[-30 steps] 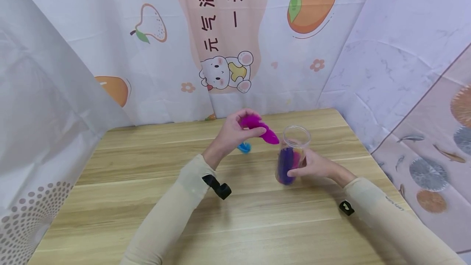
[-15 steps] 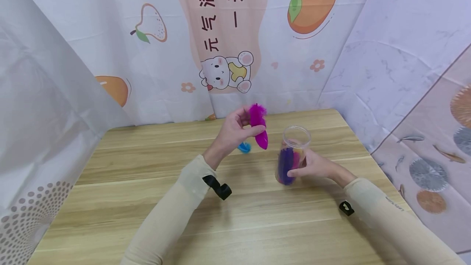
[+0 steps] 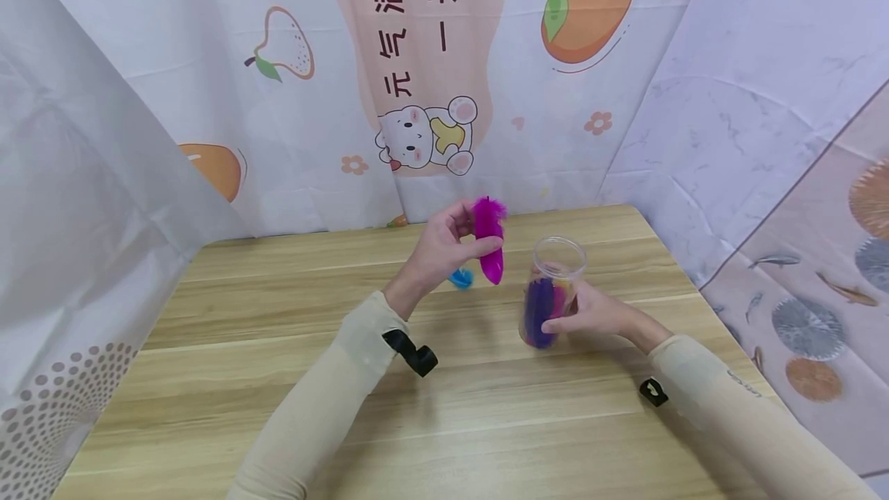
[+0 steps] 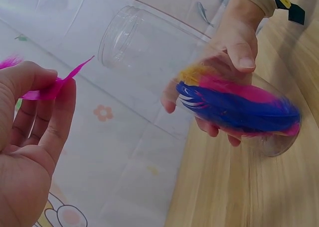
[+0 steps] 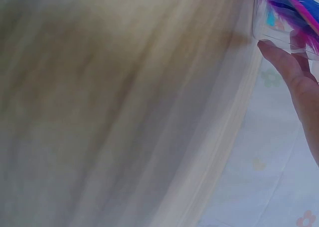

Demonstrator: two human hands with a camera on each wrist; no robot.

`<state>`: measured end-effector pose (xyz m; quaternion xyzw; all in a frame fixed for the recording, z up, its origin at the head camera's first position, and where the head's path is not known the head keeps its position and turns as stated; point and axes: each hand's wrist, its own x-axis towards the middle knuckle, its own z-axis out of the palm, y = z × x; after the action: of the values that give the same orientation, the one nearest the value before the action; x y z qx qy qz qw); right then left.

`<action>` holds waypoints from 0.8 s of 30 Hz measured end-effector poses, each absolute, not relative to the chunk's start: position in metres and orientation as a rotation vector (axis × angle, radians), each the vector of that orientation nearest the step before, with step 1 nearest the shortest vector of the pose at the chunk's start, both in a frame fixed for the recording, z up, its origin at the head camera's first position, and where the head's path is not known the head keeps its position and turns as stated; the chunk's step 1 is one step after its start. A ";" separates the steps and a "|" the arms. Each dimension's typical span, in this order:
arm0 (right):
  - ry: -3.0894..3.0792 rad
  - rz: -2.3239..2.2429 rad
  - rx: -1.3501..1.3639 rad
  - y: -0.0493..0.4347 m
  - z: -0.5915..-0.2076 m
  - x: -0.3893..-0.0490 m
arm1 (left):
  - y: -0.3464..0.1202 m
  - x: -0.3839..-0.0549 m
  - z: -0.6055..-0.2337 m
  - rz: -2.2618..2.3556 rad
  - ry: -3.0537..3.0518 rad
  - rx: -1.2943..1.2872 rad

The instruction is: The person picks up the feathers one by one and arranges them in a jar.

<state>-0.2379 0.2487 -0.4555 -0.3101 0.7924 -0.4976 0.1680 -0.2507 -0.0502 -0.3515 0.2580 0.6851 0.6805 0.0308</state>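
Note:
My left hand pinches a magenta feather between thumb and fingers, up in the air left of the jar. The feather hangs nearly upright in the head view, its fluffy end on top. My right hand grips a clear plastic jar low on its side; the jar has no lid on. Inside it, blue, pink and yellow feathers stand bunched in the lower part. In the right wrist view only part of the right hand and the jar's bottom end show.
A small bright blue feather lies on the wooden table, partly behind my left hand. A white curtain printed with fruit hangs along the table's back edge, and more cloth hangs on both sides.
The magenta feather has turned from pointing at the jar's rim to hanging nearly upright, its tip swinging down and left. The right hand and jar have stayed in place.

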 end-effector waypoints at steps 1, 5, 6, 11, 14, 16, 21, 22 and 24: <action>2.257 -1.413 -0.884 0.248 -0.455 -0.238 | -0.050 -0.250 -0.351 2.096 2.110 0.794; 2.269 -1.408 -0.884 0.248 -0.455 -0.238 | -0.049 -0.249 -0.349 2.078 2.110 0.785; 2.273 -1.407 -0.881 0.248 -0.455 -0.238 | -0.049 -0.249 -0.349 2.073 2.110 0.783; 2.271 -1.409 -0.877 0.247 -0.455 -0.238 | -0.047 -0.248 -0.346 2.060 2.093 0.790; 2.257 -1.418 -0.882 0.245 -0.455 -0.238 | -0.046 -0.247 -0.344 2.054 2.082 0.802; 2.255 -1.420 -0.891 0.245 -0.456 -0.239 | -0.044 -0.247 -0.343 2.049 2.071 0.810; 2.270 -1.406 -0.894 0.246 -0.457 -0.238 | -0.038 -0.246 -0.341 2.028 2.055 0.846; 2.270 -1.407 -0.894 0.246 -0.457 -0.237 | -0.036 -0.246 -0.340 2.025 2.051 0.856; 2.276 -1.403 -0.879 0.247 -0.457 -0.237 | -0.034 -0.247 -0.339 2.021 2.042 0.875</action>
<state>-0.2367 0.2466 -0.4570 -0.3081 0.7980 -0.4918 0.1627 -0.2467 -0.0336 -0.3387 0.2908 0.6782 0.6713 0.0692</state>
